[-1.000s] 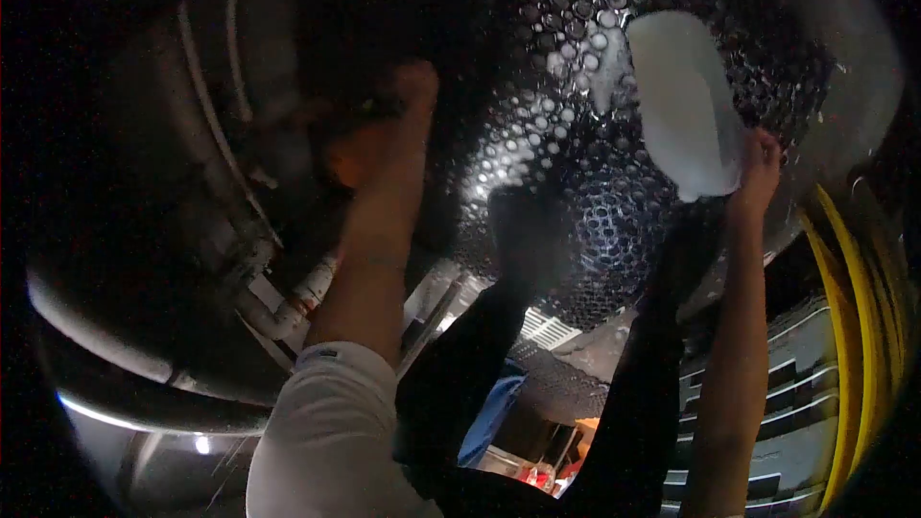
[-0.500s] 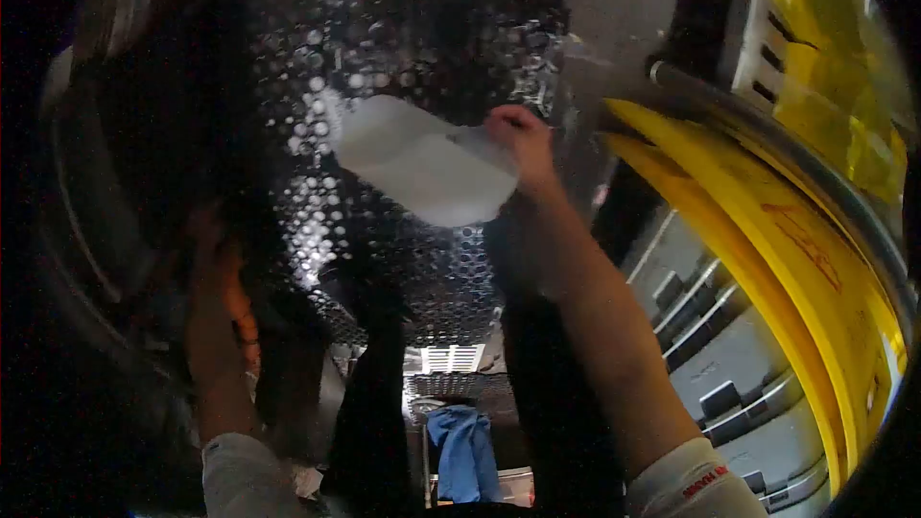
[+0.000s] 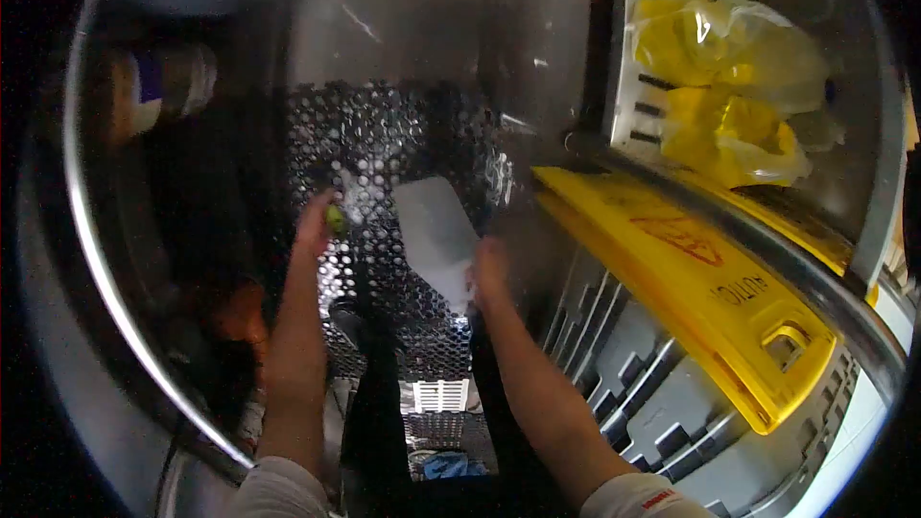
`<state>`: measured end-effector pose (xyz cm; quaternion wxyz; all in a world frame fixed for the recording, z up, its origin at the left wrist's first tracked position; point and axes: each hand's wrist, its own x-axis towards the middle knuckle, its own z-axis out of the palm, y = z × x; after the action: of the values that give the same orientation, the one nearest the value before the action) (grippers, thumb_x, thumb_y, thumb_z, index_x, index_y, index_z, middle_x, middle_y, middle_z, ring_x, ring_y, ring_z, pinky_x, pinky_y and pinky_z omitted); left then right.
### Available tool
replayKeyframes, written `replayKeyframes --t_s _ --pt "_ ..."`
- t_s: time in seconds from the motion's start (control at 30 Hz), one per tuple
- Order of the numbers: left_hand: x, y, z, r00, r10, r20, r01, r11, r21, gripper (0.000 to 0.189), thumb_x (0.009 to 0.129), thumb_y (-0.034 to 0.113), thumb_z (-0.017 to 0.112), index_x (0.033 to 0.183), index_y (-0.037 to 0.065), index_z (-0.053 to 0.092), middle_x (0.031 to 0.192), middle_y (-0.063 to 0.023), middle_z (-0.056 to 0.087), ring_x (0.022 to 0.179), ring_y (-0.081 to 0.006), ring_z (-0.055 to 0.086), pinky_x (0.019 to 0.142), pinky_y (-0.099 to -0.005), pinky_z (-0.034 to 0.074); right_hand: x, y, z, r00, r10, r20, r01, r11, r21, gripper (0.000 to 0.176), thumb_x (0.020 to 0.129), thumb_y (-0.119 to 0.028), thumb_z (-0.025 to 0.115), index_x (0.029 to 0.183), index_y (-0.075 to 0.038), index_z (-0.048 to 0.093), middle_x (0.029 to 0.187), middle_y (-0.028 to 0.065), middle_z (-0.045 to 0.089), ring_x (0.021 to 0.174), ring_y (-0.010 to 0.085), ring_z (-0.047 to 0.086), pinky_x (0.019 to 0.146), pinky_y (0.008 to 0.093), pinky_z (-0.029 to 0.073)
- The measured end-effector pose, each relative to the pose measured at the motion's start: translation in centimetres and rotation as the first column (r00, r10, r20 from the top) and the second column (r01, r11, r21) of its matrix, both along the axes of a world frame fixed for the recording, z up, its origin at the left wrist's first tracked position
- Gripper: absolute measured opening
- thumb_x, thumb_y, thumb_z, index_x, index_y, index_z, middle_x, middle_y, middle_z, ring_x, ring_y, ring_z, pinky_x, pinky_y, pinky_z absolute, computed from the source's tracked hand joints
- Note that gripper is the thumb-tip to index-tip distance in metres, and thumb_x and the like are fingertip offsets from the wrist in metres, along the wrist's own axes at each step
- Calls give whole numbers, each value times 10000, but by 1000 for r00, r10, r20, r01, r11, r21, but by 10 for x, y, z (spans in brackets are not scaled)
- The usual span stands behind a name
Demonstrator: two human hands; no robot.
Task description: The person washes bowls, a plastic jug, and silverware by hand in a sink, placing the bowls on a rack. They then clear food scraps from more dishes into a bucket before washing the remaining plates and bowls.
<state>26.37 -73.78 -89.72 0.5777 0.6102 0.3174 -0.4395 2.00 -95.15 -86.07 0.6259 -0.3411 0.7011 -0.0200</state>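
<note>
My right hand [image 3: 489, 271] is closed on the lower right end of a broad, pale white piece [image 3: 436, 235] with a smooth surface and rounded corners. It hangs tilted above a dark floor mat full of holes [image 3: 384, 134]; what kind of thing it is I cannot make out. To the left, my left hand [image 3: 314, 223] has its fingers closed round a small green thing [image 3: 336, 221], too blurred to name. A gap over the mat separates the two hands.
A yellow caution sign [image 3: 710, 278] leans along the right beside grey plastic crates [image 3: 662, 403]. Above it, a metal rack [image 3: 628, 67] bears yellow plastic bags [image 3: 724, 125]. A curved metal rail [image 3: 96, 249] runs down the left. An orange thing [image 3: 240, 317] lies in shadow.
My left hand has come up and rightward out of the shadow, with the green thing now visible. My right hand is lower, and the white piece has turned steeper. The whole view has shifted.
</note>
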Motion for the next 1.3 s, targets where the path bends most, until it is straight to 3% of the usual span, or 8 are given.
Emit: replayKeyframes --t_s 0.2,0.43,0.6,0.63,0.73,0.97,1.17,1.3 --pt "-15 -96 47 988 -113 -102 75 944 -321 336 845 174 577 1138 64 455 847 -52 599 720 -157 597 584 -313 513 -3 -20 78 995 13 -100 -9 999 39 242 826 -230 619 997 -96 513 774 49 539 536 132 493 421 276 402" --pt "9 -180 169 968 -240 -73 206 926 -317 532 827 117 591 1315 99 379 843 -63 605 662 -166 589 541 -338 511 -19 -26 133 999 44 23 -44 999 -18 207 877 -243 577 957 -60 526 719 36 515 490 119 457 419 275 393" --pt "84 -352 288 896 -308 322 434 760 -483 487 858 160 562 1282 16 371 848 -90 588 571 -168 545 518 -306 464 -19 -32 190 998 -4 55 5 1000 -4 213 881 -240 570 978 -54 531 743 43 526 498 123 470 419 268 396" --pt "124 -393 294 693 -496 523 721 481 -499 583 860 226 559 1346 22 309 871 -87 586 625 -181 574 569 -301 486 -19 -34 199 997 -31 69 31 1000 -1 214 881 -239 570 980 -53 532 751 42 529 513 124 479 418 269 396" --pt "159 -478 391 788 -400 468 597 679 -427 517 893 405 518 1265 57 430 1027 -122 622 865 -211 609 682 -322 522 -25 -37 209 997 69 19 -69 997 -16 233 873 -236 576 1001 -47 528 824 43 537 610 132 513 425 276 404" --pt "127 -387 374 802 -547 242 592 670 -447 538 895 500 470 1140 25 537 998 -77 644 791 -143 603 665 -302 501 -11 -21 258 999 36 6 -36 995 94 211 881 -232 556 1009 -68 526 882 55 535 622 127 498 429 267 398" --pt "-8 -221 343 949 -313 25 308 914 -265 405 878 401 542 1132 89 501 1019 -77 643 727 -130 578 624 -291 489 -9 -1 276 985 159 59 -163 984 69 174 883 -230 542 964 -76 534 839 62 537 571 131 482 416 279 388" --pt "-81 -148 384 982 -178 65 184 977 -112 344 873 282 572 1151 84 520 983 -47 642 720 -118 573 633 -275 486 -1 -5 313 982 170 85 -181 974 138 123 862 -184 567 889 -66 546 744 56 534 536 145 491 416 282 385"
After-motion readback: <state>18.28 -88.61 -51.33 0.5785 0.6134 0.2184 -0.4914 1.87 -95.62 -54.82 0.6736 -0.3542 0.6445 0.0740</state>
